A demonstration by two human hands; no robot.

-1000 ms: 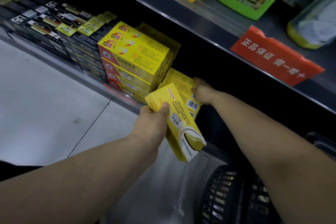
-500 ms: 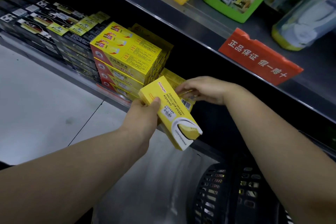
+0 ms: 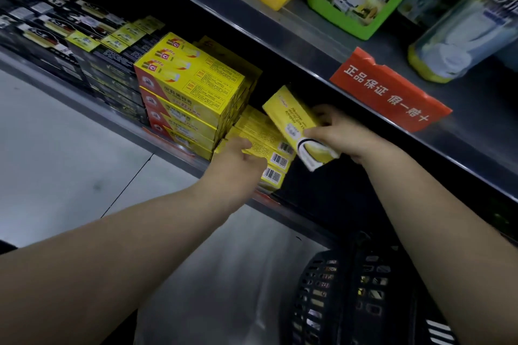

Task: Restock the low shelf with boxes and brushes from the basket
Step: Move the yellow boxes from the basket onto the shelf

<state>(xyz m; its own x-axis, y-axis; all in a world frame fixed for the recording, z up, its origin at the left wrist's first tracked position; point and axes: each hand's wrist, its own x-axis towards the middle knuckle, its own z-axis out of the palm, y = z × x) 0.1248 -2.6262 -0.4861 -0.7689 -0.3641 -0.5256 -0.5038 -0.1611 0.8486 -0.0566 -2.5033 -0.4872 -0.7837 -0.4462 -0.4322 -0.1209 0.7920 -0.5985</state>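
Dim overall; the recess under the upper shelf sinks into black shadow. Floor reflects pale glare. Upper edges look blurred and bowed.

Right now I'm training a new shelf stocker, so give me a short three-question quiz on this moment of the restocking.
1. True or false: the right hand holds a yellow box.
2. What does the left hand rest on?
A. the basket
B. the low pile of yellow boxes
C. the red sign
3. Fill in: the held box is tilted above the low pile, just right of the taller ____ of yellow boxes.

Key: 1 true; 2 B; 3 stack.
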